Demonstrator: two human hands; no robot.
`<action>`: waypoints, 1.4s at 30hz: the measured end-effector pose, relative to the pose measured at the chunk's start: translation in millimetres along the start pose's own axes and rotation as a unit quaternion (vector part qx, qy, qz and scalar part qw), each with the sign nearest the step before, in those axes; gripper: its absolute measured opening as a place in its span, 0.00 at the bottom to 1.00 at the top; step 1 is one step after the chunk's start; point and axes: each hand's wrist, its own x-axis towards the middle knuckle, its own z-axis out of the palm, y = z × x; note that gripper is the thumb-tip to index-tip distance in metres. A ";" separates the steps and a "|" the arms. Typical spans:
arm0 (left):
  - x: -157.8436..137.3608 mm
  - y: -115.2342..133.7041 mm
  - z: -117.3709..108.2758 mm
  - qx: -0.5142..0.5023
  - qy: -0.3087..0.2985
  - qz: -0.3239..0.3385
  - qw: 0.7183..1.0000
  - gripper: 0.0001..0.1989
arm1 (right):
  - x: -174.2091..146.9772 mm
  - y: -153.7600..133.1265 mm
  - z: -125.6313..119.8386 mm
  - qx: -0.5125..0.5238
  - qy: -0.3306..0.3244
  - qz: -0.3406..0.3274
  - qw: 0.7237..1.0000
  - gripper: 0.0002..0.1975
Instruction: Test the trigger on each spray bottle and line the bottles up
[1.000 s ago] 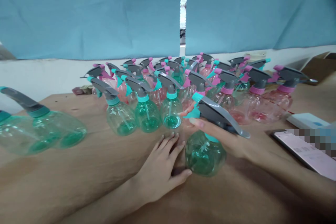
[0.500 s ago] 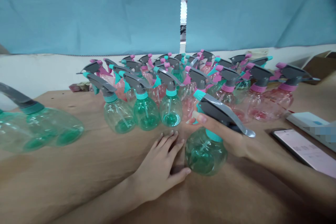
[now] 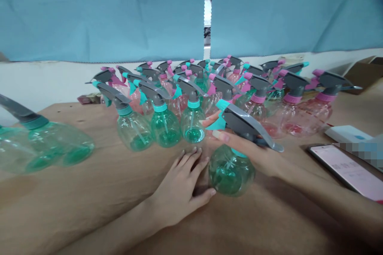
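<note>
My right hand (image 3: 251, 149) is round the neck of a green spray bottle (image 3: 230, 171) with a grey head and a turquoise nozzle and trigger. The thumb crosses the near side of the neck; other fingers reach out behind the trigger, partly hidden. My left hand (image 3: 182, 187) lies palm down on the table with fingers spread, its thumb tip close to the bottle's base. Just beyond the hands stand a clear green spray bottle (image 3: 193, 125) and another green spray bottle (image 3: 165, 127), both upright.
Several pink spray bottles (image 3: 289, 119) and green ones crowd the back of the wooden table (image 3: 98, 207). More green bottles (image 3: 61, 143) stand at the left. A phone (image 3: 347, 171) and a white box (image 3: 347, 133) lie at the right. Blue cloth (image 3: 104, 16) hangs behind.
The held spray bottle has shifted slightly left. My right fingers are stretched farther out, and more of the turquoise trigger shows. My left hand has stayed in place.
</note>
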 end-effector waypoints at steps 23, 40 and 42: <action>-1.0 0.0 2.7 -0.012 0.018 0.001 1.000 0.32 | -0.7 1.6 5.1 0.020 0.030 -0.022 0.999 0.19; -0.2 -1.0 1.3 -0.012 0.012 -0.003 1.000 0.33 | -2.2 1.8 5.2 -0.059 0.012 -0.042 0.997 0.20; -0.4 -0.8 0.7 -0.010 0.009 -0.001 1.000 0.33 | -1.5 -1.7 5.6 -0.066 0.013 -0.044 0.997 0.19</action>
